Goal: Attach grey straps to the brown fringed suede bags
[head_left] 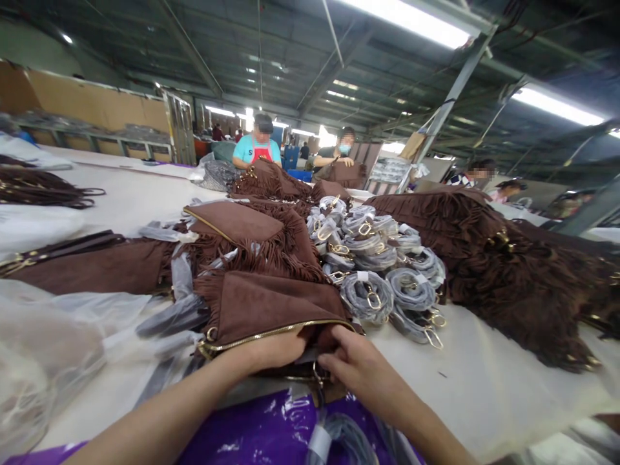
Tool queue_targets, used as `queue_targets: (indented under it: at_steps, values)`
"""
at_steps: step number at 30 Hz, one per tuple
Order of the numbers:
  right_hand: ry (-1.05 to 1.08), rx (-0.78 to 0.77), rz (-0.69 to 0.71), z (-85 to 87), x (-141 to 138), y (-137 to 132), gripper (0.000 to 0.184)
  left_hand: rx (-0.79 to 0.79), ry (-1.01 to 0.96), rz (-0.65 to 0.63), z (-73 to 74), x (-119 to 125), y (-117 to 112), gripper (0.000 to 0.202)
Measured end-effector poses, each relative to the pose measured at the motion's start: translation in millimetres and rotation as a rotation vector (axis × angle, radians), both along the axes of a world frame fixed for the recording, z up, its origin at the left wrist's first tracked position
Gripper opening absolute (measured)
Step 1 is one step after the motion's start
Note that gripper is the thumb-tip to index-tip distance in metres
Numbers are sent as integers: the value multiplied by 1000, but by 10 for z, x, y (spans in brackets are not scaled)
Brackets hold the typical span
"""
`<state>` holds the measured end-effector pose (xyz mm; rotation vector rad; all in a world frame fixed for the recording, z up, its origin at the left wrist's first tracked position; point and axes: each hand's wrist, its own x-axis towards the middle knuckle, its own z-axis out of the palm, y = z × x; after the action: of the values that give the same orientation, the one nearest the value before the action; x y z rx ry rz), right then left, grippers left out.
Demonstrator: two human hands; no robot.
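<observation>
A brown suede handbag [285, 303] with a gold zipper lies in front of me, its zipped mouth gaping toward me. My left hand [281, 349] reaches inside the mouth from the left, and its fingertips are hidden there. At the right end of the opening, my right hand [351, 358] has its fingers curled and closed on the bag's edge. A gold clasp [317, 374] hangs just beside the right fingertips. Below the bag, a coiled strap [339, 439] in clear wrap rests on a shiny purple sheet [256, 429].
Wrapped coiled straps [368, 297] are heaped behind my right hand. Fringed brown bags [513, 278] form a large pile at right. Another brown bag [237, 223] lies beyond mine. Clear plastic [43, 361] spreads at left on the white table [484, 381]. Co-workers [256, 148] stand at the far side.
</observation>
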<state>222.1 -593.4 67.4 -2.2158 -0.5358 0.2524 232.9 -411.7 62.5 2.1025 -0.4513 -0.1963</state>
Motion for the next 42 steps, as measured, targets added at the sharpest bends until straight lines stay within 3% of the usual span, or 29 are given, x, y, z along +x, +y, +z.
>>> queue_targets:
  at_steps: [5,8,11,15,19,27,32,35,38,42]
  values:
    - [606,483,151,158,-12,-122,21,22,114,-43,138,14,185,11]
    - [762,748,161,93,28,-157,25,-8,189,-54,139,-5,137,15]
    - [815,867,151,3,53,-181,25,-160,354,-41,83,-8,18,20]
    - [751,942,164,-89,81,-231,31,-470,564,33,-25,33,-75,26]
    - [718,1004,116,-137,114,-237,28,-450,569,61,-90,49,-80,28]
    - [498,788,47,-217,86,-149,30,-316,576,-112,-54,-7,-61,35]
    - [483,861,54,-236,77,-156,28,-276,531,-135,15,-23,-23,41]
    - [519,979,53,-215,61,-168,24,-358,550,-206,61,-21,-17,41]
    - [559,1043,46,-165,48,-147,24,-552,624,-315,86,-12,-20,38]
    - [538,1082,19,-120,57,-80,23,-634,634,-314,36,-6,-49,36]
